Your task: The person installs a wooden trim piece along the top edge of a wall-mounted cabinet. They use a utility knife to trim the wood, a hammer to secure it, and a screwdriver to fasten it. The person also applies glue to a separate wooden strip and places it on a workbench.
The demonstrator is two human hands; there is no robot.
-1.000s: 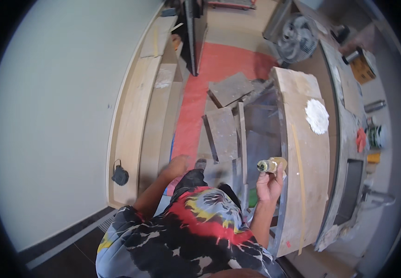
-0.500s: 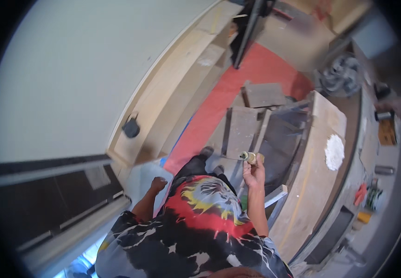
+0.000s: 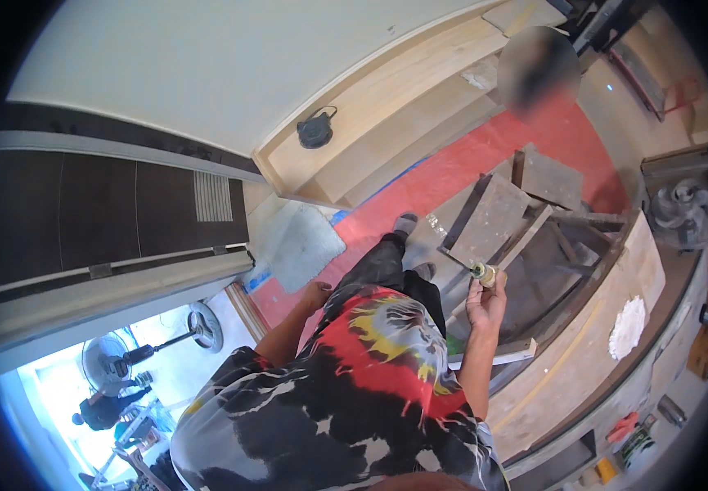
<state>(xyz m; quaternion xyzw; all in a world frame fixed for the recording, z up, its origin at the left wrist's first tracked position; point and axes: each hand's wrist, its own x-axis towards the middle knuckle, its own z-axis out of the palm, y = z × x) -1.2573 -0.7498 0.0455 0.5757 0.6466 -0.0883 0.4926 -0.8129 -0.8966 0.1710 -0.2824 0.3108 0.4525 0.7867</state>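
Note:
My right hand (image 3: 486, 307) is raised in front of me, its fingers closed round a small yellowish bottle (image 3: 485, 275) with a dark tip. The bottle lies tilted, its tip pointing left. At my left side hangs my left hand (image 3: 317, 295), fingers curled in; nothing shows in it. Beyond the bottle, a dusty wooden panel (image 3: 489, 217) rests on an open timber frame (image 3: 554, 245). Right of my right hand runs a long pale board (image 3: 570, 344), with a white powdery patch (image 3: 628, 327) on it.
Red sheeting (image 3: 452, 159) covers the floor beside a long wooden trough-like unit (image 3: 403, 123), which holds a black pouch-like item (image 3: 315, 129). A grey mat (image 3: 296, 245) lies at left. A fan (image 3: 685, 214) stands far right. A person (image 3: 104, 409) is at lower left near another fan (image 3: 107, 360).
My view has swung to the right, so the room appears shifted and turned. The lower-left area with a person and a fan has come into view. My right hand still holds the bottle.

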